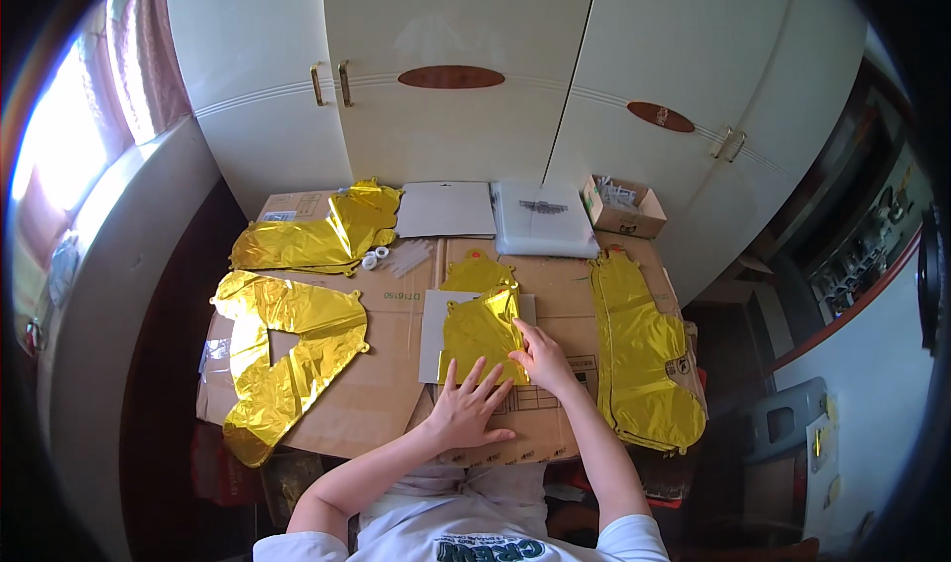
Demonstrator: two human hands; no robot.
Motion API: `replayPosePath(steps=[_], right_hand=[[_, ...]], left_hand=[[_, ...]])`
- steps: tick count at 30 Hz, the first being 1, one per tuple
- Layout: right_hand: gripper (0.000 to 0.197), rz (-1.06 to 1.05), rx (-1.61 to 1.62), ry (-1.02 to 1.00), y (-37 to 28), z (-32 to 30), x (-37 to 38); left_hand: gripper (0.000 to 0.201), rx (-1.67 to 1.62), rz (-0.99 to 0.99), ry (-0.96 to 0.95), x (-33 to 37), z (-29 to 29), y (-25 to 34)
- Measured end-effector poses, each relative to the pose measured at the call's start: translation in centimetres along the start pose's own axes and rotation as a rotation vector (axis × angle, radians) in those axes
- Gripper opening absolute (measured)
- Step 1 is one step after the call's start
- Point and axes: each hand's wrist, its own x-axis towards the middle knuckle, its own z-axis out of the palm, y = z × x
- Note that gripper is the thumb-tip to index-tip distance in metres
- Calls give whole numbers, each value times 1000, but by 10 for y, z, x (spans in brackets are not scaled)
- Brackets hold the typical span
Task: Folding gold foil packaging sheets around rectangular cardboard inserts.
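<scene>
A flat gold foil balloon (475,329) lies partly folded on a pale grey card (430,339) in the middle of the table; its upper part sticks out beyond the card's far edge. My left hand (468,406) rests on the near edge of the foil, fingers spread and nothing held. At the balloon's right edge, my right hand (545,362) has its thumb and index finger on the creased foil, with the other fingers curled under. Another flat gold balloon (327,324) with a square hole lies to the left, and a long one (639,354) to the right.
More gold foil (317,230) lies at the back left. Small white rolls (376,256) and clear tubes (408,257) are beside it. Along the back are pale cards (446,208), clear plastic bags (543,230) and a small box (642,217) of clear packets. Cabinet doors (456,136) stand behind the cardboard-covered table (376,394).
</scene>
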Motion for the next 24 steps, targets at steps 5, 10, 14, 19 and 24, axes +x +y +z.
replayPosePath(steps=[5,10,14,19,24], right_hand=[[64,-23,-12,10,2,1,2],[61,-4,-31,-15,2,1,3],[59,23,-16,-47,0,-1,4],[58,3,-10,-13,1,0,3],[53,80,139,30,-6,-10,2]], left_hand=[[94,0,-4,-8,0,0,0],[95,27,-17,-53,1,-4,1],[96,32,-25,-43,0,-2,-2],[96,29,-29,-42,0,-1,-2],[97,17,-36,-54,0,-1,-3]])
